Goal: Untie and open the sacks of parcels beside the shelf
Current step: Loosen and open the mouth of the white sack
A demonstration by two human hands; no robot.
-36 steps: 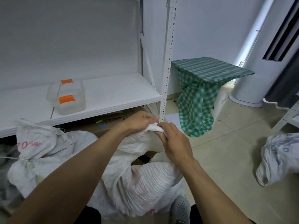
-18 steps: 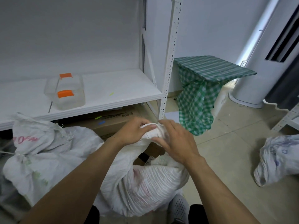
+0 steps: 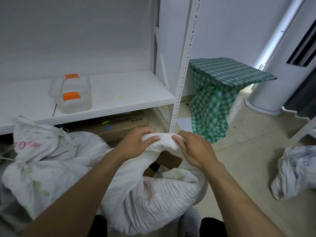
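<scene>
Between the two grips, a bunched band of rim on the white woven plastic sack runs side to side. The left hand pinches one end, with its thumb on the near face and its fingers curled over the far one. The right hand clamps the other end the same way.

Below the grips the sack stands on the beige tiled floor with its long axis roughly upright. Its mouth points up and gapes toward the person, and a brown cardboard parcel shows inside, just under the right grip.

Just beyond the grips rises the white perforated shelf post; whether the rim touches it cannot be told. A brown cardboard carton sits beyond the left grip, under the white shelf board.

Left of the left grip, a second white sack with a cord-tied neck presses against the held one. Right of the right grip the floor lies open. A crumpled white sack lies well apart that way, and a stand draped in green checked cloth stands farther beyond.
</scene>
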